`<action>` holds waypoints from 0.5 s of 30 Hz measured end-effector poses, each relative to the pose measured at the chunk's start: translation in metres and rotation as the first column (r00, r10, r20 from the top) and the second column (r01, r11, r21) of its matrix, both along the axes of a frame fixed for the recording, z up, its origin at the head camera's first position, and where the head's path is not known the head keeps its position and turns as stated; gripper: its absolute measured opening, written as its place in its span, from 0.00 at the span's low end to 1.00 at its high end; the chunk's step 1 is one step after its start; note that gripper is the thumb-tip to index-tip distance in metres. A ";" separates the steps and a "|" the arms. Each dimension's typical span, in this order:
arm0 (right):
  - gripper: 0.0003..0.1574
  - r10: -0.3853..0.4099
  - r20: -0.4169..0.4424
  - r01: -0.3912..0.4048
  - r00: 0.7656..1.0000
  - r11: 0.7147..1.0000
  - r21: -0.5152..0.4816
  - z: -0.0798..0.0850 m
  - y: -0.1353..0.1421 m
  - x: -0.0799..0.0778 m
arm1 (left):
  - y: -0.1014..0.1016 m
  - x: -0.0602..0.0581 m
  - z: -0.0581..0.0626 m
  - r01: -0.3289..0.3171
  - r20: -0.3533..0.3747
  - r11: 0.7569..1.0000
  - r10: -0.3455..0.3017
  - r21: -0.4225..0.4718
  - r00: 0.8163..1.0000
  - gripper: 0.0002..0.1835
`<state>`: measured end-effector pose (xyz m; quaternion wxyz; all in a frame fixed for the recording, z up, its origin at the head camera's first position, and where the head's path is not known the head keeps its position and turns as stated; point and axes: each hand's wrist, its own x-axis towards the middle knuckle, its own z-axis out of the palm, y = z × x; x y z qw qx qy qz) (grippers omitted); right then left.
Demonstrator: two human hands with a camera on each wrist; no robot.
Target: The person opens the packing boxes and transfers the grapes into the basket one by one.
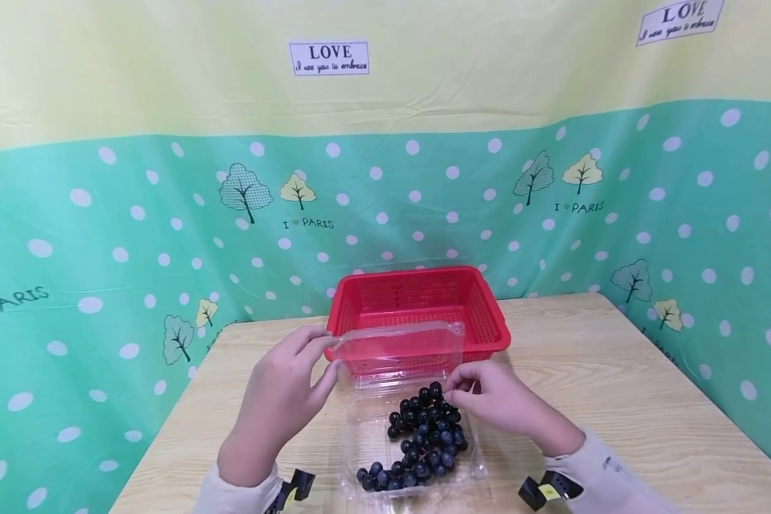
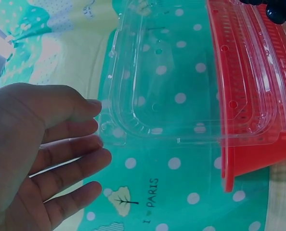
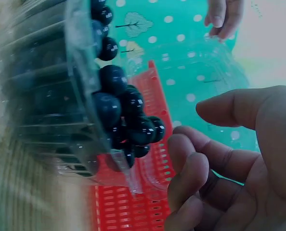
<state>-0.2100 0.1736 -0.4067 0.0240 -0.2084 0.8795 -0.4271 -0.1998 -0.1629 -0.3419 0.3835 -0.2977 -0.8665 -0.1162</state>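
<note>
Bunches of dark grapes point(image 1: 424, 442) lie in the base of a clear plastic clamshell box point(image 1: 358, 435). Its hinged lid point(image 1: 401, 350) is raised toward the back, in front of the basket. At the lid's left corner is my left hand point(image 1: 289, 392); in the left wrist view, the left fingers point(image 2: 68, 171) are loosely bent, with tips at the lid's edge. My right hand point(image 1: 491, 396) is beside the upper right grapes. The right wrist view shows its fingers point(image 3: 188, 175) loosely curled, apart from the grapes point(image 3: 140, 130), with nothing between thumb and fingertips.
A red plastic basket point(image 1: 495, 321) with perforated walls stands just behind the box, partly seen through the lid. The wooden table point(image 1: 585, 378) extends to both sides. A green and yellow patterned cloth point(image 1: 385, 185) hangs around its back and sides.
</note>
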 end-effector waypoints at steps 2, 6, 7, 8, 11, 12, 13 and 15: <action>0.04 -0.018 -0.005 0.018 1.000 0.999 0.026 -0.003 0.000 -0.001 | 0.001 0.000 0.000 0.002 -0.001 1.000 -0.002 0.003 1.000 0.16; 0.07 -0.058 0.009 0.058 0.998 0.998 0.039 -0.004 -0.001 -0.003 | 0.002 -0.001 -0.001 0.003 -0.009 1.000 -0.003 0.006 1.000 0.15; 0.08 -0.068 0.013 0.067 0.998 0.997 0.041 -0.005 -0.002 -0.004 | 0.002 -0.001 -0.002 0.003 -0.008 1.000 -0.003 0.006 1.000 0.15; 0.08 -0.074 0.014 0.074 0.997 0.996 0.042 -0.005 -0.002 -0.004 | 0.003 -0.001 -0.002 0.003 -0.012 1.000 -0.003 0.004 1.000 0.15; 0.10 -0.067 0.007 0.067 0.998 0.997 0.036 -0.006 -0.002 -0.005 | 0.004 -0.001 -0.002 0.005 -0.012 1.000 -0.005 0.003 1.000 0.14; 0.11 -0.063 0.004 0.063 0.998 0.997 0.034 -0.007 -0.002 -0.005 | 0.005 -0.001 -0.002 0.005 -0.010 1.000 -0.005 0.004 1.000 0.14; 0.11 -0.058 0.004 0.058 0.998 0.998 0.030 -0.007 -0.002 -0.005 | 0.005 -0.001 -0.002 0.005 -0.011 1.000 -0.005 0.004 1.000 0.15; 0.12 -0.055 0.002 0.055 0.998 0.998 0.028 -0.009 -0.003 -0.005 | 0.005 0.000 -0.002 0.006 -0.009 1.000 -0.006 0.008 1.000 0.15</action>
